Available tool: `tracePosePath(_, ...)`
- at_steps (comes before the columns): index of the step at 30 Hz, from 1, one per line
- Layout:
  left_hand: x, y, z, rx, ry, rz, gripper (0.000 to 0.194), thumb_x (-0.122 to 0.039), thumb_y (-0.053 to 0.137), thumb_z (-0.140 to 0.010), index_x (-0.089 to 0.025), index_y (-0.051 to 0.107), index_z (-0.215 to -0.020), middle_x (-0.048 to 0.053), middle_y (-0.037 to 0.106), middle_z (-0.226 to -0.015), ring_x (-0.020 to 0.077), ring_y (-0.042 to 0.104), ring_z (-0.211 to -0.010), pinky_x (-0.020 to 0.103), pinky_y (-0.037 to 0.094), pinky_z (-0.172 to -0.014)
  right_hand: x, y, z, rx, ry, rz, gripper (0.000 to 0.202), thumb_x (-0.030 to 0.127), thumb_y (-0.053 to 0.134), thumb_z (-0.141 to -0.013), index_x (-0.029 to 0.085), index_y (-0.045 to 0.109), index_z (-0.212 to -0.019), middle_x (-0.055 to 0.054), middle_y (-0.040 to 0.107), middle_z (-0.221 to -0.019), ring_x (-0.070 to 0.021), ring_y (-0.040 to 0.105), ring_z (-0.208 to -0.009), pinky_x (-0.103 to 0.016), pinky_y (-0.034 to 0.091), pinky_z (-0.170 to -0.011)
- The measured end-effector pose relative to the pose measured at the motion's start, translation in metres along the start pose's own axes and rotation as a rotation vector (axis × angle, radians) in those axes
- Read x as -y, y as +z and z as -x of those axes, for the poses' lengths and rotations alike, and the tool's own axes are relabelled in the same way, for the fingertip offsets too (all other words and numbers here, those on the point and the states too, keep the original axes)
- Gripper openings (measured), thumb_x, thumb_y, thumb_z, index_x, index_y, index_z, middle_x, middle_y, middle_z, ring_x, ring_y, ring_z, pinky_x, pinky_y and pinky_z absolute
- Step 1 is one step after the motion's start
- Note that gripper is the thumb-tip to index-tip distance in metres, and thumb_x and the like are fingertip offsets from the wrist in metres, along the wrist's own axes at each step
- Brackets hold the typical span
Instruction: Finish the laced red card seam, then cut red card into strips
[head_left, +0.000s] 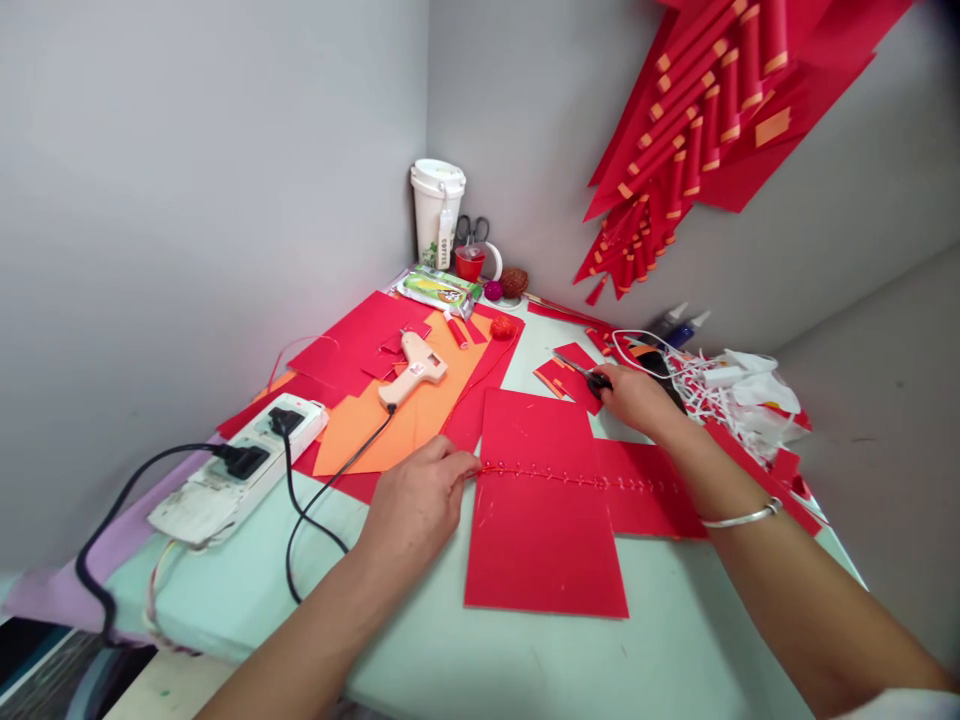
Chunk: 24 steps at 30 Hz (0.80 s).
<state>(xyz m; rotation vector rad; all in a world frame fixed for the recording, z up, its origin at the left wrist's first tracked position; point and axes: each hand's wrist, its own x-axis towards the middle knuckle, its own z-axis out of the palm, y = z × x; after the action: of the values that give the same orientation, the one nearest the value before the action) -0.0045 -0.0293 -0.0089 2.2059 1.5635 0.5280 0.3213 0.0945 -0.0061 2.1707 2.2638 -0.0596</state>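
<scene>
Thumb and fingers of my left hand (424, 490) pinch the end of a knotted red cord (551, 475). The cord runs to the right, with small loops along it, across a red sheet of card (544, 560) and over a second red sheet (652, 495) beside it. My right hand (637, 400) is closed at the black handles of a pair of scissors (577, 367), whose blades point up and left over small red and orange paper pieces (555, 380). A thin red thread leads from near my left hand to a red yarn ball (502, 327).
A glue gun (420, 365) lies on orange paper (360, 435). The power strip (247, 470) with black cables is at left. At the back stand a white cup (437, 210) and a wipes pack (439, 290). White scraps (727, 390) pile at right; red paper firecrackers (697, 120) hang above.
</scene>
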Motion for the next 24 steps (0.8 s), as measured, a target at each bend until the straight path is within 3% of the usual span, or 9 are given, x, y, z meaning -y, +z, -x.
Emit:
tracePosePath(7,0.000,-0.001,0.001,0.006,0.003,0.003,0.028,-0.016,0.046,-0.091,-0.028,0.071,-0.100,0.000,0.065,-0.092,0.0168,0.064,-0.083,0.027,0.043,-0.066,-0.002,-0.019,0.015,-0.155,0.063,-0.197,0.043,0.022,0.056,-0.078,0.019,0.061,-0.120,-0.013,0.070,-0.102,-0.0301,0.065,-0.094,-0.037,0.046,-0.079)
tracePosePath(11,0.000,-0.001,0.002,0.008,0.009,-0.003,0.029,-0.016,0.046,-0.092,-0.028,0.071,-0.101,0.000,0.064,-0.092,0.0165,0.064,-0.082,0.027,0.042,-0.065,0.010,-0.036,0.053,-0.178,0.083,-0.467,0.046,0.029,0.045,-0.082,0.021,0.051,-0.127,-0.008,0.069,-0.097,-0.0228,0.067,-0.083,-0.033,0.051,-0.070)
tracePosePath(12,0.000,-0.001,0.001,0.007,0.011,-0.003,0.030,-0.015,0.046,-0.092,-0.028,0.071,-0.101,0.000,0.064,-0.092,0.0164,0.064,-0.082,0.027,0.042,-0.065,0.015,-0.040,0.066,-0.148,0.063,-0.590,0.047,0.030,0.042,-0.083,0.022,0.049,-0.129,-0.007,0.069,-0.098,-0.0204,0.067,-0.082,-0.031,0.052,-0.068)
tracePosePath(14,-0.001,-0.001,0.000,0.005,0.016,0.003,0.029,-0.015,0.046,-0.091,-0.028,0.070,-0.101,-0.001,0.064,-0.092,0.0162,0.064,-0.082,0.027,0.042,-0.065,0.027,-0.046,0.093,-0.057,0.066,-1.231,0.045,0.034,0.049,-0.080,0.026,0.053,-0.124,-0.007,0.067,-0.101,-0.0213,0.066,-0.081,-0.032,0.052,-0.065)
tracePosePath(15,-0.001,-0.001,0.000,0.004,0.017,0.005,0.029,-0.015,0.046,-0.091,-0.028,0.070,-0.101,-0.001,0.064,-0.092,0.0161,0.064,-0.083,0.027,0.043,-0.066,0.032,-0.047,0.106,0.033,0.076,-1.444,0.041,0.037,0.053,-0.080,0.027,0.057,-0.119,-0.007,0.067,-0.099,-0.0215,0.065,-0.081,-0.032,0.052,-0.064)
tracePosePath(18,-0.001,0.000,0.000,-0.003,0.016,-0.002,0.028,-0.015,0.046,-0.091,-0.028,0.070,-0.100,-0.001,0.064,-0.093,0.0161,0.064,-0.083,0.027,0.043,-0.066,0.045,-0.043,0.138,0.183,0.082,-1.783,0.038,0.052,0.052,-0.084,0.027,0.065,-0.109,-0.010,0.067,-0.105,-0.0248,0.064,-0.087,-0.035,0.053,-0.068)
tracePosePath(21,-0.001,0.000,0.001,-0.010,0.015,-0.018,0.030,-0.015,0.045,-0.091,-0.028,0.070,-0.100,-0.001,0.064,-0.094,0.0162,0.064,-0.083,0.027,0.042,-0.065,0.056,-0.029,0.157,0.145,0.112,-1.765,0.038,0.054,0.064,-0.079,0.026,0.068,-0.104,-0.009,0.068,-0.102,-0.0235,0.064,-0.084,-0.034,0.053,-0.070)
tracePosePath(24,-0.001,0.000,0.002,-0.014,0.014,-0.016,0.030,-0.015,0.044,-0.091,-0.028,0.070,-0.100,0.000,0.064,-0.094,0.0158,0.064,-0.082,0.027,0.042,-0.065,0.070,-0.014,0.169,0.046,0.255,-1.485,0.033,0.046,0.074,-0.076,0.025,0.069,-0.101,-0.004,0.069,-0.082,-0.0192,0.063,-0.072,-0.027,0.050,-0.061)
